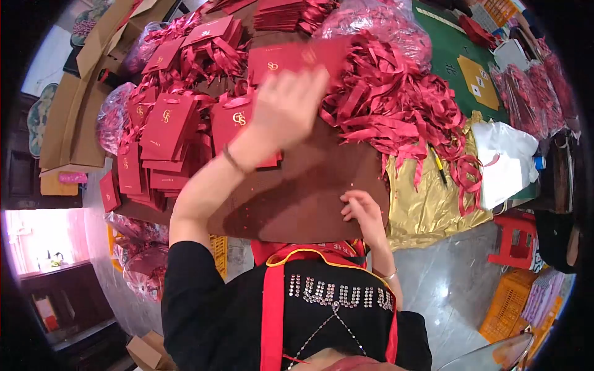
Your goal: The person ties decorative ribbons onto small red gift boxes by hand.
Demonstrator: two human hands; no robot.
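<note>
While my L hand [288, 102] blurs over the red bags [263, 57], opening & grip unclear on my feed, my R hand [365, 213] hangs half-curled, empty, prob. giving it room.

Count: two hands, one left hand [288, 102] and one right hand [365, 213]; one table [297, 198], one pen [438, 166], one gold sheet [414, 210], one white plastic bag [504, 148], one red stool [515, 240]. Two cardboard boxes, a large box [77, 123] and a small box [148, 351], plus two wristbands, one dark band [235, 159] and one pale bracelet [391, 276]. Small red bags [166, 127]: many, overlapping, exact number unclear; one big heap of red ribbons [396, 96], single ribbons uncountable.
</note>
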